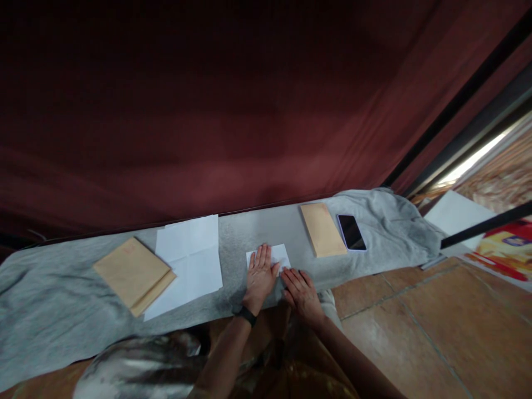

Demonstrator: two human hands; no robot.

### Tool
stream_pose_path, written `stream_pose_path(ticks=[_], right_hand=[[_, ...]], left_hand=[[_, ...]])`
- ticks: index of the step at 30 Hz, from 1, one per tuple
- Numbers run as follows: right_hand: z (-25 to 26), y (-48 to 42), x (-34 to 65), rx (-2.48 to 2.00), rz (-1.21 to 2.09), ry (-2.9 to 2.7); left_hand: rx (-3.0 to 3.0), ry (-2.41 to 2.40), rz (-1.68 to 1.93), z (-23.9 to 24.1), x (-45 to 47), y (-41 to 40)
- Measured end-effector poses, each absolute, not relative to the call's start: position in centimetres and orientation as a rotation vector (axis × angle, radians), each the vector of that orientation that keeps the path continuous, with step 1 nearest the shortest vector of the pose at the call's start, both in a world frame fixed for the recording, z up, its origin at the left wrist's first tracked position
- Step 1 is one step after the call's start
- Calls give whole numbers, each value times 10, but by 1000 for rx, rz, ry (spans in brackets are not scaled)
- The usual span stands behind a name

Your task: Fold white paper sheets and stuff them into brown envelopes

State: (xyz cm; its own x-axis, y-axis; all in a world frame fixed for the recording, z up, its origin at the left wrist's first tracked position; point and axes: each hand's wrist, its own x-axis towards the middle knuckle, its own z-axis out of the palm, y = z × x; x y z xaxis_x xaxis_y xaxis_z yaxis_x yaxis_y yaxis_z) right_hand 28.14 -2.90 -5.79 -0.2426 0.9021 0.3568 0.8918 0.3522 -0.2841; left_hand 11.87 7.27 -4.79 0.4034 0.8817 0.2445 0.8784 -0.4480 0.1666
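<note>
A folded white sheet of paper (281, 252) lies on the grey cloth in front of me. My left hand (261, 272), with a dark band at the wrist, rests flat on top of it, fingers stretched out. At the paper's lower right corner lies my right hand (302, 291), its fingers extended and touching the edge. Part of the sheet is hidden under both hands. To the left are larger white paper sheets (193, 257) with crease lines. Brown envelopes (131, 271) overlap their left side. Right of my hands sits another stack of brown envelopes (324, 230).
A phone (352, 233) with a pale purple edge lies beside the right-hand envelopes. Grey cloth (54, 293) covers the long narrow surface. A dark red curtain-like sheet (233, 138) rises behind it. Tiled floor (449, 327) and a red-yellow printed package (509, 249) are at right.
</note>
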Motion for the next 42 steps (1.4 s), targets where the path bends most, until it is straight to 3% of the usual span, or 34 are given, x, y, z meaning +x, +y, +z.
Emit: stream_pose_path(ticks=[11,22,26,32,37,42], right_hand=[[-41,9,269,-1996,73,-1666],[-30,20,257,-1615,705,-1305],[-10,19,248,-1417,886,-1177],[-2,22,254,-1493,961,-915],[-15,23,252,-1360,1225,-721],[-31,32,257,-1450,1070,-873]], left_hand=[[2682,1696,489,-53,76,38],[2488,1654,475,-34,109,29],[2090,1602,763,-14,117,38],[831,1238,1371,29,122,57],[362,1067,1430,25,129,49],[271,1152,1392,-4,123,38]])
